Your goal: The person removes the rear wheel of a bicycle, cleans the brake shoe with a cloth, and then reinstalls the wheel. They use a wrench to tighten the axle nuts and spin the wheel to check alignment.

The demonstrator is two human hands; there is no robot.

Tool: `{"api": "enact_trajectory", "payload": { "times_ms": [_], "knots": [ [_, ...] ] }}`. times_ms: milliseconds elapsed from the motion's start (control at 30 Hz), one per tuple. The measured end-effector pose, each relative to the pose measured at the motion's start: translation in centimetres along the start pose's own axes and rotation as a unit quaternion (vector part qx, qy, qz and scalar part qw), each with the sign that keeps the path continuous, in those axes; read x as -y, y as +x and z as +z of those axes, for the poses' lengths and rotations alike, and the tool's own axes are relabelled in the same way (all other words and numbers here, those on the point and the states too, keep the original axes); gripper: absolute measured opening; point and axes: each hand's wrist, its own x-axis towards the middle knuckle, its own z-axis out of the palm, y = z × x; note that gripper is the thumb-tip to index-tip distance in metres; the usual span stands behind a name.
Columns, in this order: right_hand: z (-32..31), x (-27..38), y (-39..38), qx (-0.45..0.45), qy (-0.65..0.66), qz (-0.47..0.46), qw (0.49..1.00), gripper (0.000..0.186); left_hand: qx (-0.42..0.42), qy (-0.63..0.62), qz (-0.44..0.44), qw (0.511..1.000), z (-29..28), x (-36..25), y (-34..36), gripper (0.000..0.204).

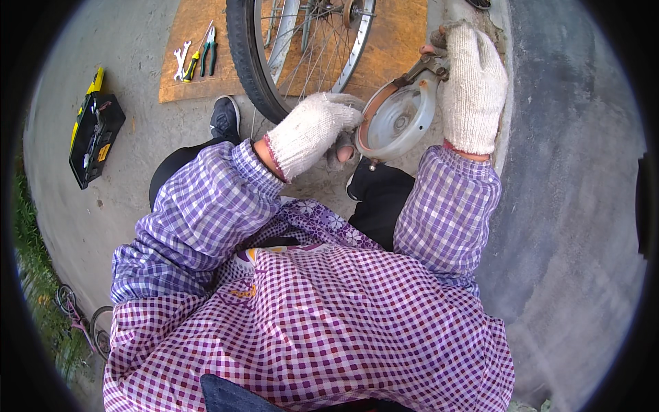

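Both my hands wear white knitted work gloves with dark red cuffs. Between them is a bicycle band brake [399,118], a round pale housing with a rusty band along its edge and a lever arm [419,69] at the upper right. My right hand [473,89] is closed on the lever-arm end, its thumb showing beside the bolts. At the opposite edge, my left hand [316,134] has its fingers curled against the band, thumb below. The brake is held tilted above the ground. Just beyond my left hand stands a bicycle wheel [240,62] with a black tyre and spokes.
A wooden board [189,41] lies under the wheel. On it are wrenches [181,60], a yellow-handled screwdriver [191,66] and pliers [209,52]. An open black and yellow toolbox [96,130] rests on the concrete at left. A pink bicycle [79,317] is near the plants.
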Motion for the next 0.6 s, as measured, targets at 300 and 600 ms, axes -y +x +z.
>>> {"api": "enact_trajectory", "payload": {
  "times_ms": [300,600],
  "knots": [
    [-0.3,0.6,-0.7,0.013,-0.158,-0.162,0.974,0.042,0.038,0.251,0.122,0.96,-1.0,0.1,0.3,0.036],
    [0.7,3.4,-1.6,-0.032,0.11,0.087,0.99,0.024,0.019,0.269,0.125,0.955,-0.6,1.5,0.4,0.035]
  ]
}}
